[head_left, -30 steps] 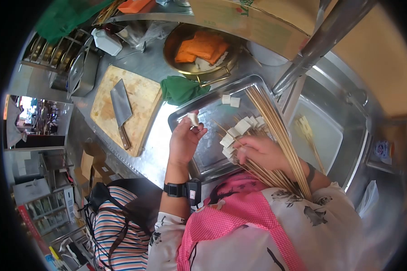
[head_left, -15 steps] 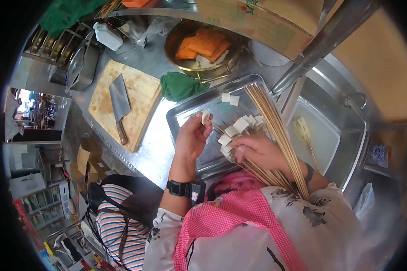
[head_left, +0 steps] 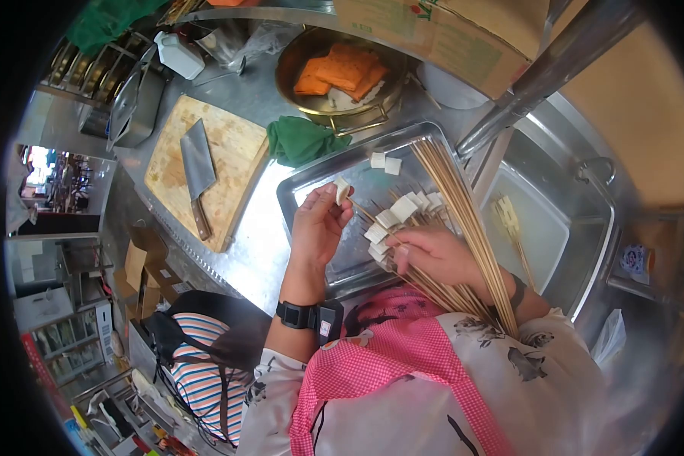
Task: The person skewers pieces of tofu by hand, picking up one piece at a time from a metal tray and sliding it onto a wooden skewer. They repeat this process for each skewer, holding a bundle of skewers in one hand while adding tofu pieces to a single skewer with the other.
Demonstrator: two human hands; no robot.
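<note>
Since a second ago, the left hand (head_left: 317, 228) has carried its cube (head_left: 342, 190) rightward, from over the tray's (head_left: 311, 182) bare middle towards the skewers (head_left: 463, 213). Over the last half second it has barely shifted. The right hand (head_left: 433, 254) has stayed put, closed round the skewers near their lower end. The left thumb and fingertips pinch the cube, a small white, roughly square piece, tilted. It is above the tray, just beside a thin skewer tip; whether they touch I cannot tell. More white cubes (head_left: 399, 209) sit threaded on the skewers, and two loose ones (head_left: 385, 162) lie at the tray's far edge.
</note>
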